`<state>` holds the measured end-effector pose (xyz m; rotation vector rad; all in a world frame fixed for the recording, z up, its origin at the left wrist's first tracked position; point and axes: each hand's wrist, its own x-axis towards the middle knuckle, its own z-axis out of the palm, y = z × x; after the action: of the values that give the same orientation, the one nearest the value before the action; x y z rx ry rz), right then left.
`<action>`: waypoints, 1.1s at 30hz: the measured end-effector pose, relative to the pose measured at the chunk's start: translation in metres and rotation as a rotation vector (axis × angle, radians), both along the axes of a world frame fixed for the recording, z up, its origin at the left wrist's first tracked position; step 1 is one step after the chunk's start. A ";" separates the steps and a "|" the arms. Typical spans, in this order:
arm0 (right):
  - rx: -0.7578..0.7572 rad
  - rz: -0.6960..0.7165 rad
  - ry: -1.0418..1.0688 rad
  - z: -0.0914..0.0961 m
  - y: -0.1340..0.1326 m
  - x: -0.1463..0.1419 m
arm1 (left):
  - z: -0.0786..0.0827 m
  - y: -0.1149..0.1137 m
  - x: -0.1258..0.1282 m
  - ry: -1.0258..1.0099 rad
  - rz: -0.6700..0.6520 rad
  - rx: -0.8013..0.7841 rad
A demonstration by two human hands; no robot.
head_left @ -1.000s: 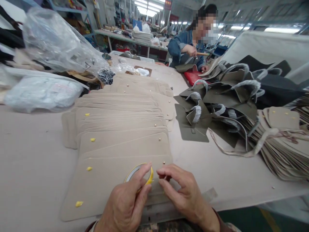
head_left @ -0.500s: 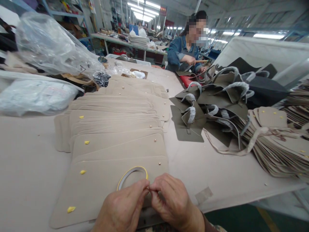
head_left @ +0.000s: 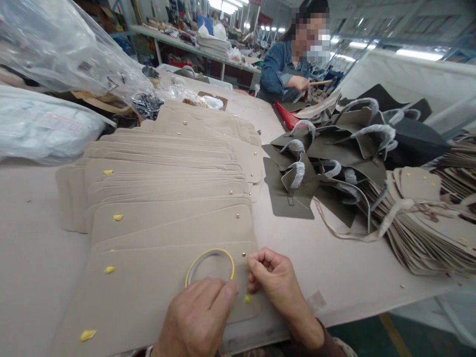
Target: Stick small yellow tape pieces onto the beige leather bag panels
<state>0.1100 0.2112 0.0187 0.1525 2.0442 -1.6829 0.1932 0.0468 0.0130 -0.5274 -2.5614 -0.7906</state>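
Observation:
My left hand point(head_left: 199, 317) is closed on a thin yellow tape roll point(head_left: 210, 263) that rests on the nearest beige panel point(head_left: 148, 292) of an overlapping row. My right hand point(head_left: 273, 285) is curled in a pinch just right of the roll, next to the panel's small metal stud point(head_left: 243, 254); what it pinches is too small to make out. A small yellow tape piece point(head_left: 247, 299) sits on the panel between my hands. More yellow bits point(head_left: 88, 335) mark the panels' left sides.
Olive-green cut pieces with wrapped handles point(head_left: 327, 153) are piled at the right, beside stacked beige pieces point(head_left: 427, 218). Plastic bags point(head_left: 55, 54) lie at the back left. A person in a denim jacket point(head_left: 286, 69) works at the table's far end.
My hands have parted; the right moved right toward the stud, and a yellow piece now lies on the panel. The left keeps the roll. The view shifted slightly.

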 end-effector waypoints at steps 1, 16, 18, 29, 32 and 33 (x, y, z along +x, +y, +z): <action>0.006 0.013 -0.005 -0.001 0.003 -0.004 | -0.004 0.000 -0.001 -0.019 0.025 -0.038; 0.428 0.252 0.321 0.008 -0.010 -0.015 | -0.015 -0.002 -0.004 -0.098 0.096 -0.111; 0.471 0.266 0.373 0.008 -0.011 -0.017 | -0.017 -0.002 -0.003 -0.134 0.088 -0.109; 0.525 0.320 0.381 0.009 -0.008 -0.021 | -0.016 -0.002 -0.003 -0.135 0.101 -0.088; 0.388 0.216 0.231 0.004 0.001 -0.019 | -0.014 -0.001 -0.005 -0.139 0.113 -0.078; 0.318 0.181 0.173 0.002 0.004 -0.017 | -0.014 -0.001 -0.005 -0.133 0.115 -0.075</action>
<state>0.0926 0.2157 0.0212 -0.0750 2.3666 -1.2947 0.1885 0.0454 -0.0009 -0.3573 -2.7249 -0.7135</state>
